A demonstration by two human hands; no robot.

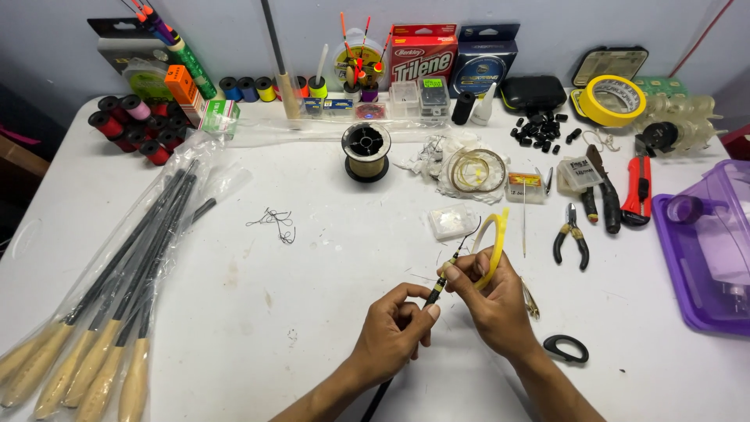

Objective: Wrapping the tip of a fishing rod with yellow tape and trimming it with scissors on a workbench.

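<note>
Where the two hands meet near the table's front edge, they hold one thin black rod [436, 291] between them. The left hand [393, 332] pinches its lower part with thumb and fingers closed; the rod's bottom end runs down behind that wrist and is cut off by the lower edge. The right hand [491, 303] grips the rod's upper end with its fingertips and also carries a yellow ring [495, 244] looped over its fingers, so part of the ring is hidden behind the hand. A yellow band sits on the rod between the hands; whether a line runs from the rod's tip is too fine to tell.

Just right of the right hand lies a small metal clipper [530, 301], half hidden by the wrist, and a black loop handle [566, 348] near the forearm. Above are a clear packet [451, 221] and pliers [572, 237]. A tangle of dark line [275, 223] lies to the left. Bagged rods [117, 297] with pale grips run off the lower left corner. A purple tub [703, 242] is cut by the right edge. A line spool [366, 151] stands farther back.
</note>
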